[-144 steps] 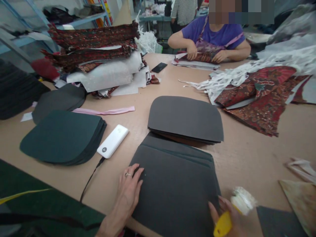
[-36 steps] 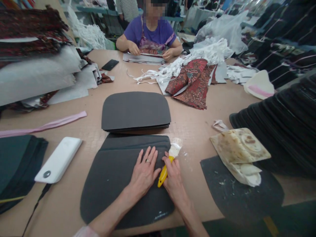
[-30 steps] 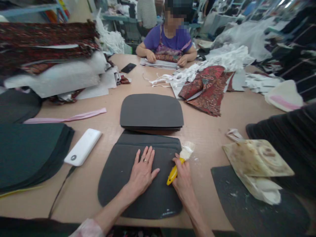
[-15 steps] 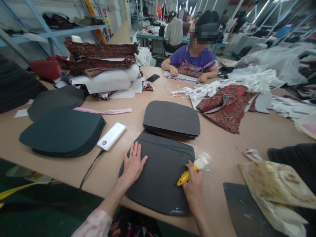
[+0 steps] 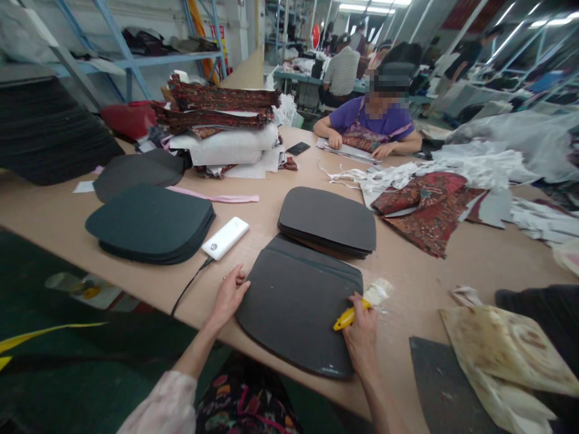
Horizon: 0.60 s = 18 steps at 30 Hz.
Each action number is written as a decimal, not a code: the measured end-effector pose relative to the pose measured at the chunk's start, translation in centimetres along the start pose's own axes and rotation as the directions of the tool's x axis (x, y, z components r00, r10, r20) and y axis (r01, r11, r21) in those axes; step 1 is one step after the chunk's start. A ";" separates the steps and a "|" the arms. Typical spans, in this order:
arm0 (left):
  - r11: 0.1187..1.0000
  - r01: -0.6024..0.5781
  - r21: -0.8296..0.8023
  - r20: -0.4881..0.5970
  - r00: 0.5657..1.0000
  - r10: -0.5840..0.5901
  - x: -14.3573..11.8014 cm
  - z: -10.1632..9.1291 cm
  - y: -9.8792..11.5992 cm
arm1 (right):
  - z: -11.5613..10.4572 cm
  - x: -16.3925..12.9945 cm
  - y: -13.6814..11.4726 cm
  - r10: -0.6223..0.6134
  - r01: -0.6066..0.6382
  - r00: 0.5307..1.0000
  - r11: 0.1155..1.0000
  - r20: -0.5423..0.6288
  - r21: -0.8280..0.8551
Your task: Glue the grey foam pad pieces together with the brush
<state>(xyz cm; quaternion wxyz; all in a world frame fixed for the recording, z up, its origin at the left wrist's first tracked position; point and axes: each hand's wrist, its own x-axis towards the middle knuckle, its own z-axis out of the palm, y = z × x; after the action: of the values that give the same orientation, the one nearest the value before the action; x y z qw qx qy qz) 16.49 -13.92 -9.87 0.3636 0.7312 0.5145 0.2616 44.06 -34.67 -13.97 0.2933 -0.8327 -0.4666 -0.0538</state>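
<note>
Dark grey rounded panels lie in front of me, fanned out at their far edge. At their left edge rests my left hand, fingers loosely apart and thumb side against the rim; it holds nothing that I can see. My right hand, at the panels' right edge, is closed round a brush with a yellow handle. White, glue-like matter coats the bristles, which point away over the tabletop. Just beyond lies a neat stack of similar grey panels.
Left of the panels are a white power bank with a cable and a dark green panel stack. Patterned fabric lies at the right, stained sheeting nearer me. A person in purple works across the table.
My left hand has moved from lying flat on the top panel to its left edge. My right hand keeps the brush at the right edge. The camera view has shifted left.
</note>
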 end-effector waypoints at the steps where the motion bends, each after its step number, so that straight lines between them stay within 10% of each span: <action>1: 1.000 0.017 -0.011 0.012 1.000 -0.017 -0.2 -0.1 -0.1 | -0.1 0.0 -0.1 -0.001 0.001 1.000 1.000 0.009 -0.014; 18: 0.995 -0.057 0.083 -0.074 0.995 0.063 0.2 0.1 1.1 | -0.6 1.2 0.2 0.010 -0.010 1.000 1.000 -0.002 -0.018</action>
<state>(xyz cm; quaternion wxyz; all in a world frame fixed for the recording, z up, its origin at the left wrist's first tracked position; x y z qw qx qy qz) 17.31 -13.96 -9.02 0.3057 0.7499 0.5160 0.2791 45.05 -34.15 -13.14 0.2866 -0.8375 -0.4616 -0.0575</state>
